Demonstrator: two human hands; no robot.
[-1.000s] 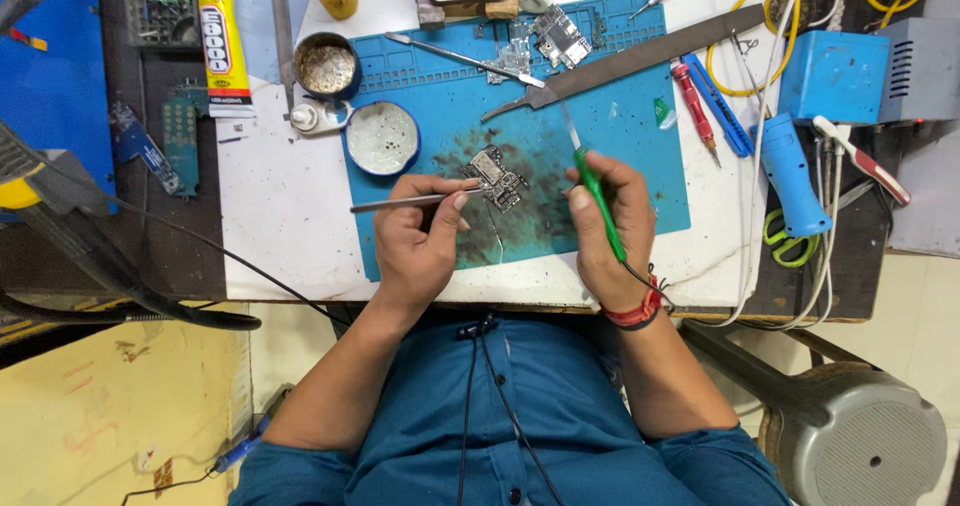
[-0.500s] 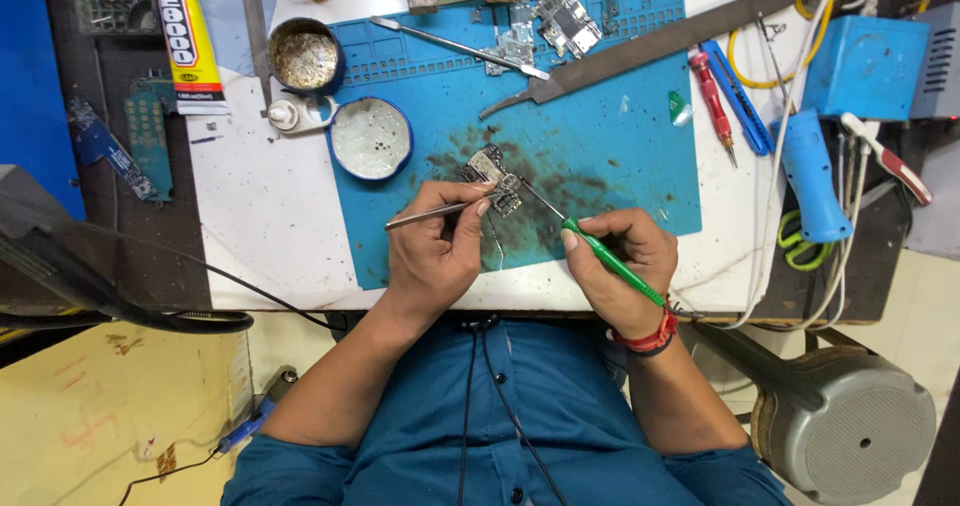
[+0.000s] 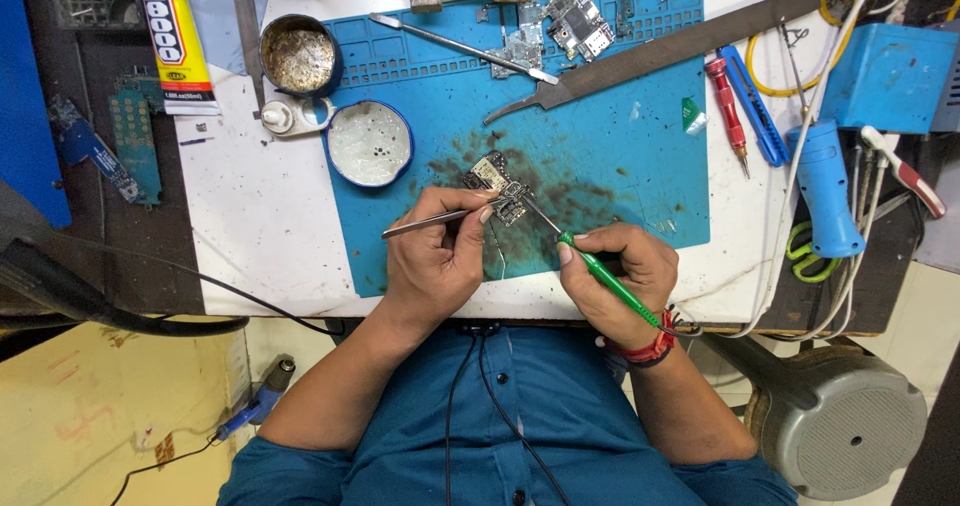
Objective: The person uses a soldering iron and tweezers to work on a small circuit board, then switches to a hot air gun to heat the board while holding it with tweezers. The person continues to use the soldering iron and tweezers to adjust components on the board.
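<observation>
- Containers first: we've got a round dark tin [image 3: 297,56] up past our left fingers, with crusty brownish-gold residue inside.
- Closer to those fingers sits a blue-rimmed round dish [image 3: 370,143] with whitish paste and a few dark specks in it. Just beside it is a small white bottle [image 3: 290,116] lying on its side; can't tell what's in it.
- Our left hand [image 3: 437,261] has its fingers pinched shut on metal tweezers [image 3: 430,223], tips right at the small circuit board [image 3: 497,186].
- Our right hand [image 3: 620,276] has its fingers wrapped around a green-handled tool [image 3: 610,281], its thin metal tip touching the board's near edge.
- The board lies on the blue mat [image 3: 620,166] on the bench [image 3: 260,226], just beyond both sets of fingertips, in the middle of a dark smudgy patch.
- Versus half a second ago: pretty much the same pose, tweezers and tool both at the board as before. Compared with a full second back, the green tool has tipped from pointing nearly straight away from us to a slant, and the tip has come onto the board.
</observation>
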